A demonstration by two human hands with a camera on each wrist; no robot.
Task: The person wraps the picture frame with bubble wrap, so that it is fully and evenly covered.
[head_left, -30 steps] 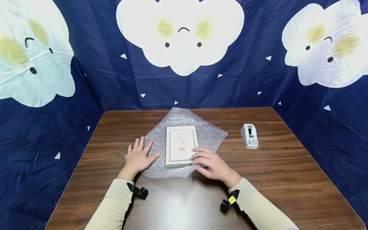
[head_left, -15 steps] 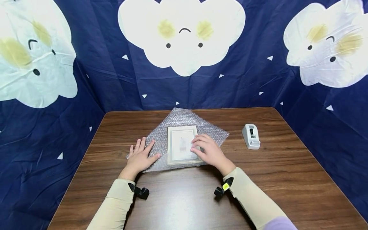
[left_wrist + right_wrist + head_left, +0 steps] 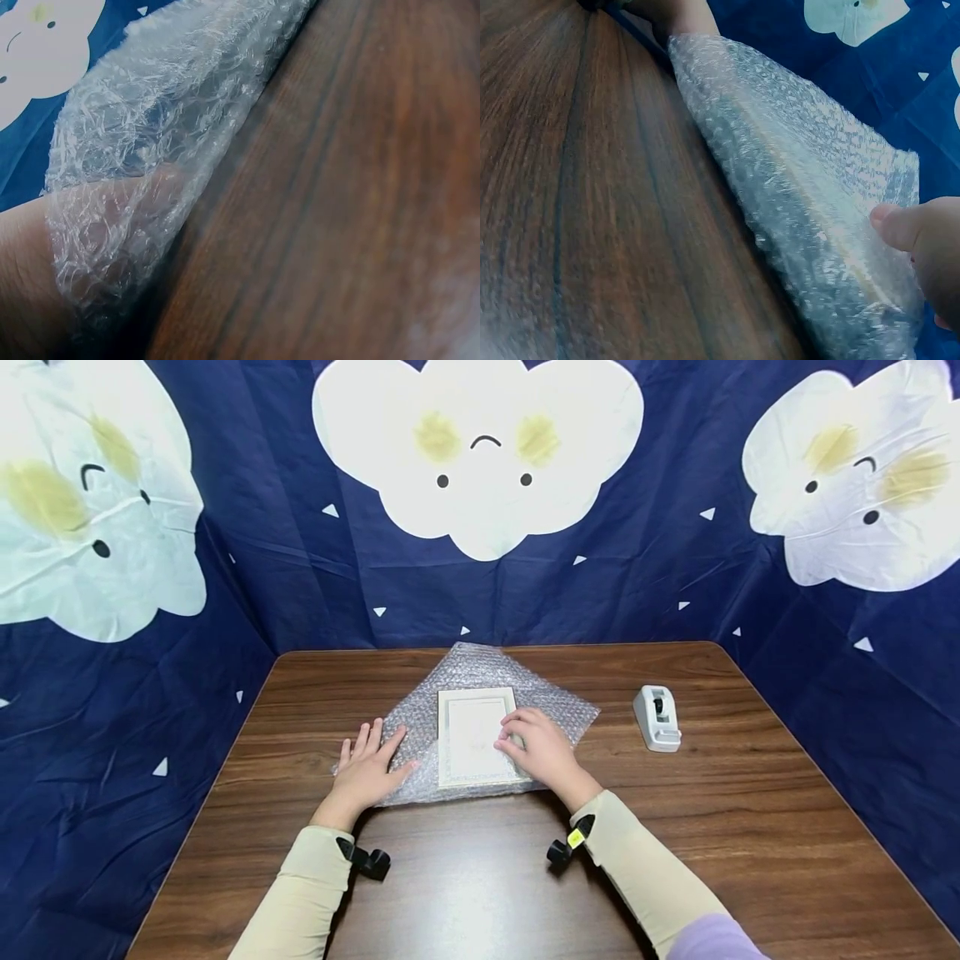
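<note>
At mid-view, my right hand (image 3: 542, 747) pinches the clear bubble-wrap sheet (image 3: 483, 670) over the cream rectangular picture frame (image 3: 474, 739), while, left of centre, my left hand (image 3: 365, 779), fingers spread, apparently anchors it.

- I see bubble wrap (image 3: 480, 667) of clear plastic, glossy and bumpy.
- The tabletop (image 3: 465, 893) shows me smooth, wood-grained sheen.
- The tape dispenser (image 3: 663, 727) looks like smooth plastic to me.
- The backdrop (image 3: 300, 593) appears creased cloth.
</note>
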